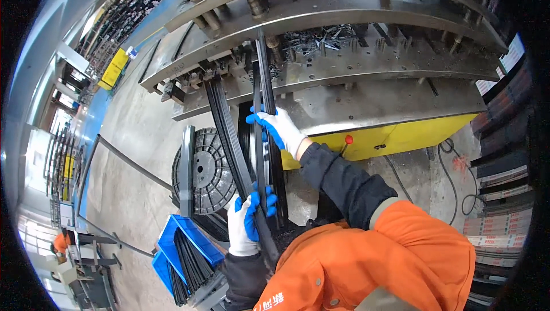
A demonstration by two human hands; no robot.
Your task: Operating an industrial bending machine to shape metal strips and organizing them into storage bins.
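Note:
In a white glove with blue fingers, my left hand (pixel 245 225) is closed round long black strips near my body. My right hand (pixel 281 129), gloved the same way, grips a long black strip (pixel 259 159) farther up, close to the front edge of a big steel press (pixel 321 73). That strip runs between both hands and on toward the press. A bundle of similar black strips (pixel 224 119) slants from the press toward my left hand. How many strips each hand holds is hidden by the fingers.
Left of the strips stands a black ribbed reel (pixel 206 165). A blue crate (pixel 172 236) holds more black strips. Metal scraps (pixel 318 38) lie on the press bed above a yellow base (pixel 395 138) with a red-knobbed lever (pixel 348 140). Cables (pixel 450 179) trail on the floor; stacked bundles (pixel 498 225) stand right.

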